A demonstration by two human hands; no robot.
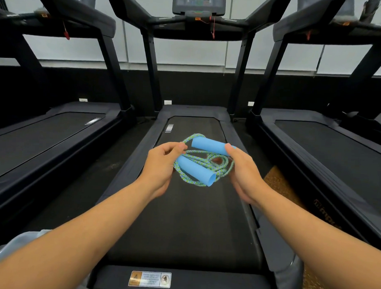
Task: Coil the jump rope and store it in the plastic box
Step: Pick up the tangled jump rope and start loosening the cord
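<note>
I hold a jump rope above the middle treadmill's belt. Its blue-and-green braided cord (206,160) hangs in several loose loops between my hands. My left hand (161,165) pinches the cord and grips the lower light-blue handle (197,171) at its near end. My right hand (242,168) holds the far end of the upper light-blue handle (209,146) with thumb and fingers. A translucent plastic box (17,246) shows partly at the lower left, mostly hidden by my left forearm.
The middle treadmill (182,220) lies under my hands, its console (199,2) at the top. Treadmills stand to the left (43,133) and right (329,146). A brown mat (279,187) lies on the floor between the middle and right treadmills.
</note>
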